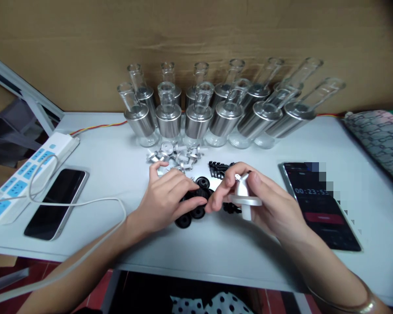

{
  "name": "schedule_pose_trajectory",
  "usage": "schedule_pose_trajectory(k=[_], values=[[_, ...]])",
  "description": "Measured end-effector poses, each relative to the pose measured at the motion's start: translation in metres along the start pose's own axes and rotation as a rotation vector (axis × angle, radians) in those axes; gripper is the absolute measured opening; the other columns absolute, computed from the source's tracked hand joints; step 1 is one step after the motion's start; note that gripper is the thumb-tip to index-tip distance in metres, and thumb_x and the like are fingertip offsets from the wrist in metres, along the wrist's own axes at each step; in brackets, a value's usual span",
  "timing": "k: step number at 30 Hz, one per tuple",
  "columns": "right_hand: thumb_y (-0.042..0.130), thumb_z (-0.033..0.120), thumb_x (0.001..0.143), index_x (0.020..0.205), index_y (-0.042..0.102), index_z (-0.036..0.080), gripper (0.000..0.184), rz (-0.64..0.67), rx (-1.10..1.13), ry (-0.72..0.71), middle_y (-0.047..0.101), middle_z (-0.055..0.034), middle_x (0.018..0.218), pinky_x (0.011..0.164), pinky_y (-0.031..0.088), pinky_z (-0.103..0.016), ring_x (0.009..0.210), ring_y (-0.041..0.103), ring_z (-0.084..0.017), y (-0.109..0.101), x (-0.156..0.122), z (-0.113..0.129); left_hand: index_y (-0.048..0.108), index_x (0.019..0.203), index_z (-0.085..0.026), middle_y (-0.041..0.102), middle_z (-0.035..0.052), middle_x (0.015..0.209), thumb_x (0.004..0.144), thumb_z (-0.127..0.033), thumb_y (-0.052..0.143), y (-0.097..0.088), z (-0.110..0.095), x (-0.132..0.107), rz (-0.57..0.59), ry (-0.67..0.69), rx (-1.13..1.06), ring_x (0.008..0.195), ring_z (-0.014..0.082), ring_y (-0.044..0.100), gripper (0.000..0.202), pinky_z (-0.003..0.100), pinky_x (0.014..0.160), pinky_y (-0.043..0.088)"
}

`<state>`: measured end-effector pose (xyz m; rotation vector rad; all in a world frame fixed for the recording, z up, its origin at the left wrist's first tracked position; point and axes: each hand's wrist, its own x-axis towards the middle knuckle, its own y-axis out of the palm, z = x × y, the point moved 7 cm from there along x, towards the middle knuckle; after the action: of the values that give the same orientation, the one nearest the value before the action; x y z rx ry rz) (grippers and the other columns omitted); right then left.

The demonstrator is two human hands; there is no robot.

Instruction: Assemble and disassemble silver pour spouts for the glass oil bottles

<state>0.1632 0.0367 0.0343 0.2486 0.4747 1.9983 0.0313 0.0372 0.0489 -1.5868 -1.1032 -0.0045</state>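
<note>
My right hand (275, 205) holds a silver pourer top (247, 200) between thumb and fingers. This part has a round flange, a white stem pointing down and a small tab on top. My left hand (167, 196) reaches over a cluster of black round caps (183, 220), its thumb and forefinger closed around one of them. Part of that cap is hidden by the fingers. Behind the left hand lies a heap of similar silver pourer tops (183, 157). Small black parts (218, 169) lie in a row just beyond the right hand, and more are partly covered by it.
Glass oil bottles with metal sleeves (198, 120) stand in two rows along the cardboard wall (196, 26). A power strip (26, 174) and a phone (57, 203) lie left, with a white cable (94, 203) crossing my left forearm. Another phone (321, 209) showing a timer lies right.
</note>
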Motion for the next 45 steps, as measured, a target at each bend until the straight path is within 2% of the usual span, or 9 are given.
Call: schedule_pose_trajectory(k=[4, 9, 14, 23, 28, 34, 38, 41, 45], values=[[0.046, 0.046, 0.094, 0.085, 0.052, 0.021, 0.027, -0.004, 0.031, -0.006, 0.073, -0.0041, 0.077, 0.077, 0.054, -0.036, 0.077, 0.070, -0.020, 0.000, 0.000, 0.002, 0.056, 0.087, -0.017, 0.067, -0.0006, 0.076, 0.099, -0.034, 0.036, -0.001, -0.001, 0.000, 0.016, 0.007, -0.026, 0.068, 0.0121, 0.059, 0.029, 0.038, 0.093, 0.026], [0.045, 0.046, 0.094, 0.085, 0.052, 0.021, 0.027, -0.036, 0.057, 0.004, 0.073, -0.0035, 0.078, 0.077, 0.056, -0.036, 0.077, 0.071, -0.020, -0.005, 0.000, 0.003, 0.054, 0.104, -0.017, 0.069, 0.0021, 0.089, 0.093, -0.016, 0.043, -0.004, -0.005, 0.001, -0.016, 0.078, -0.022, 0.078, 0.0128, 0.062, 0.015, 0.038, 0.092, 0.029], [0.049, 0.052, 0.090, 0.084, 0.051, 0.021, 0.031, -0.124, -0.007, 0.026, 0.071, -0.0035, 0.075, 0.072, 0.058, -0.036, 0.074, 0.070, -0.020, -0.012, 0.002, 0.003, 0.054, 0.099, -0.016, 0.070, 0.0015, 0.089, 0.088, -0.008, 0.044, -0.001, -0.013, 0.002, 0.027, 0.156, -0.030, 0.071, 0.0112, 0.061, 0.017, 0.036, 0.086, 0.031], [0.053, 0.055, 0.086, 0.083, 0.055, 0.023, 0.032, -0.242, -0.048, 0.011, 0.068, -0.0037, 0.073, 0.068, 0.060, -0.037, 0.074, 0.068, -0.020, -0.023, 0.003, 0.003, 0.056, 0.098, -0.018, 0.072, -0.0011, 0.087, 0.090, -0.015, 0.051, -0.002, -0.012, 0.002, -0.001, 0.125, -0.001, 0.072, 0.0116, 0.063, 0.010, 0.038, 0.087, 0.029], [0.054, 0.053, 0.086, 0.082, 0.054, 0.022, 0.031, -0.267, -0.031, -0.011, 0.068, -0.0038, 0.075, 0.071, 0.060, -0.037, 0.077, 0.069, -0.020, -0.024, 0.004, 0.004, 0.055, 0.092, -0.018, 0.071, -0.0028, 0.080, 0.089, -0.021, 0.055, -0.005, -0.011, 0.002, -0.033, 0.113, 0.015, 0.068, 0.0110, 0.062, 0.004, 0.037, 0.088, 0.030], [0.052, 0.054, 0.087, 0.083, 0.053, 0.022, 0.032, -0.281, -0.077, -0.024, 0.066, -0.0040, 0.079, 0.072, 0.059, -0.037, 0.083, 0.067, -0.021, -0.022, 0.004, 0.003, 0.055, 0.087, -0.017, 0.068, -0.0029, 0.075, 0.088, -0.020, 0.055, -0.002, -0.011, 0.002, -0.018, 0.080, 0.006, 0.064, 0.0103, 0.060, 0.003, 0.037, 0.089, 0.032], [0.051, 0.052, 0.089, 0.087, 0.057, 0.024, 0.029, -0.424, -0.250, -0.139, 0.060, -0.0021, 0.083, 0.071, 0.055, -0.030, 0.079, 0.061, -0.016, -0.032, -0.002, 0.006, 0.051, 0.083, -0.018, 0.067, -0.0031, 0.076, 0.086, -0.019, 0.054, 0.002, -0.010, 0.001, 0.000, 0.071, -0.012, 0.065, 0.0099, 0.059, 0.005, 0.037, 0.089, 0.032], [0.054, 0.051, 0.088, 0.091, 0.060, 0.026, 0.026, -0.552, -0.362, -0.190, 0.048, 0.0014, 0.070, 0.057, 0.047, -0.023, 0.062, 0.050, -0.012, -0.042, -0.006, 0.009, 0.050, 0.084, -0.018, 0.068, -0.0027, 0.079, 0.087, -0.017, 0.054, 0.002, -0.010, 0.001, -0.010, 0.086, -0.019, 0.066, 0.0097, 0.060, 0.004, 0.036, 0.090, 0.032], [0.057, 0.050, 0.086, 0.091, 0.059, 0.026, 0.025, -0.492, -0.311, -0.169, 0.038, 0.0045, 0.061, 0.048, 0.035, -0.022, 0.053, 0.036, -0.010, -0.040, -0.004, 0.006, 0.050, 0.086, -0.019, 0.069, -0.0031, 0.080, 0.089, -0.019, 0.051, -0.001, -0.010, 0.001, -0.025, 0.062, -0.063, 0.068, 0.0097, 0.063, 0.003, 0.036, 0.091, 0.032]])
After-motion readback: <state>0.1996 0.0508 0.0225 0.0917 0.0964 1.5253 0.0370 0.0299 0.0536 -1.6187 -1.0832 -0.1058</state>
